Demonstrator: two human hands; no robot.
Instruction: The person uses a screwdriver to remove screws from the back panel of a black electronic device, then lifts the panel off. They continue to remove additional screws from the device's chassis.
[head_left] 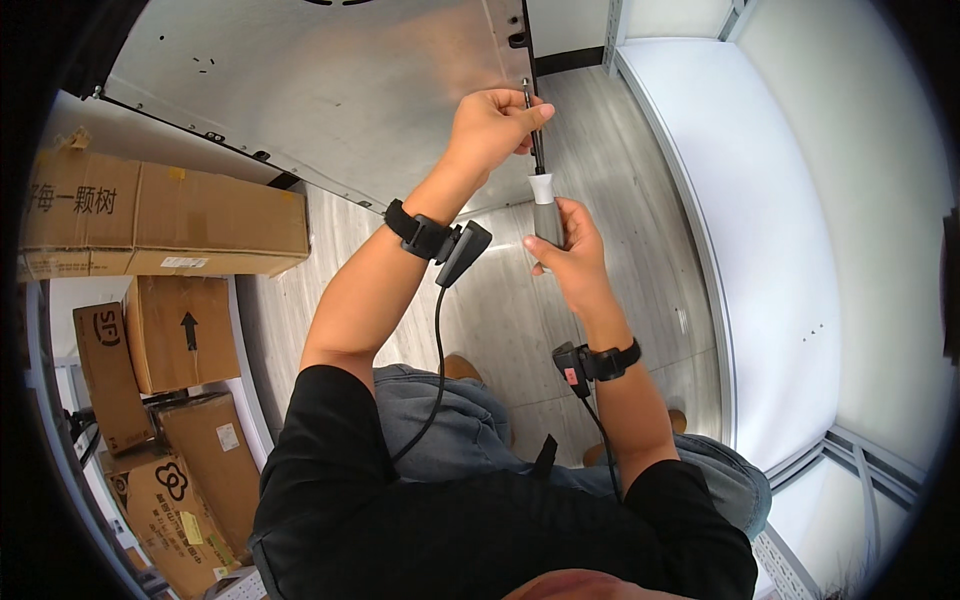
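A screwdriver with a grey and white handle points away from me, its dark shaft running along the right edge of a large metal panel. My right hand is wrapped round the handle. Farther up, my left hand pinches the shaft close to its tip. At the tip sits a small metal piece, perhaps a screw or the bit, too small to tell. The panel's dark rim carries several small holes and screws. Both wrists wear black straps with small cabled devices.
Cardboard boxes are stacked on a shelf rack to the left. A long white shelf curves along the right side, with a metal frame behind it. Between them lies a grey wood-patterned floor. My legs are bent below me.
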